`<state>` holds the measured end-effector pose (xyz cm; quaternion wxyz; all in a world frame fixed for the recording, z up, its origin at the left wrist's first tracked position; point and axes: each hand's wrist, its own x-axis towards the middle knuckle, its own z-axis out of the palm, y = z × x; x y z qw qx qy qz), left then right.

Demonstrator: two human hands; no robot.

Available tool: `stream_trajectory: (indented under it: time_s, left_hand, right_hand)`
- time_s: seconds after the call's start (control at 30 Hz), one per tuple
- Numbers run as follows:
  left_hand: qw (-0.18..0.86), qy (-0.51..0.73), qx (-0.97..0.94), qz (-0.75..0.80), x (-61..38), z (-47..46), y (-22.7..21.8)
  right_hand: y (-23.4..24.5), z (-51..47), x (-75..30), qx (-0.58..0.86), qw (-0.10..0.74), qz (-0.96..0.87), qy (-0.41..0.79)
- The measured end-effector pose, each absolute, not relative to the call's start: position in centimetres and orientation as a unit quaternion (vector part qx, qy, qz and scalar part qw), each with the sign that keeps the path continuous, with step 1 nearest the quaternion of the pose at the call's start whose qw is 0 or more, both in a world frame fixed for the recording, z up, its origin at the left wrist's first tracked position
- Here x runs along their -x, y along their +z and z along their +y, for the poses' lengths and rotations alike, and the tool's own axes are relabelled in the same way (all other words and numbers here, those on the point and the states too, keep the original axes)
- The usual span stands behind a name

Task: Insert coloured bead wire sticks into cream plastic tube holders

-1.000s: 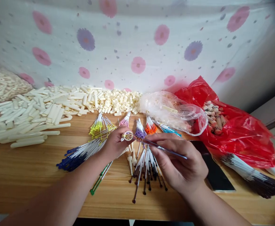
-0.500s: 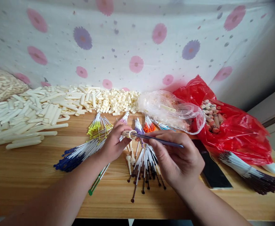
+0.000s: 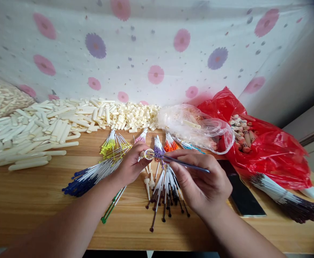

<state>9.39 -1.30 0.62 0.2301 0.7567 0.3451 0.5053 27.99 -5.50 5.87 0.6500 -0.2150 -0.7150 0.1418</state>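
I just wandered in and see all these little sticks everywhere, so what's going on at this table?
A person sits at a wooden table. The left hand pinches a small cream ringed piece, and the right hand holds a thin blue rod with its tip at that piece's opening. Below the hands lie dark-tipped sticks; fanned bundles with blue tips and yellow tips lie to the left. Cream tubes are piled behind, beside a clear bag and a red bag.
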Motion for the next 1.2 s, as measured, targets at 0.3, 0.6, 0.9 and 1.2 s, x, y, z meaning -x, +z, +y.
stream_trajectory:
  time_s: [0.3, 0.6, 0.9, 1.2]
  left_hand:
    - [0.284, 0.627, -0.532, 0.493, -8.0, 0.2, 0.2]
    - [0.282, 0.633, -0.537, 0.482, -8.3, -0.2, 1.3]
    - [0.278, 0.596, -0.598, 0.458, -7.9, -0.4, 0.6]
    - [0.23, 0.553, -0.694, 0.4, -8.5, -1.2, 1.6]
  right_hand:
    - [5.4, -5.4, -26.9, 0.088, 0.37, -0.923, 0.053]
    - [0.7, -6.2, -22.7, 0.05, 0.084, -0.994, -0.046]
    - [3.0, 4.4, -33.5, 0.576, 0.149, -0.804, -0.005]
    - [-0.1, 6.8, -29.0, 0.62, 0.104, -0.777, 0.011]
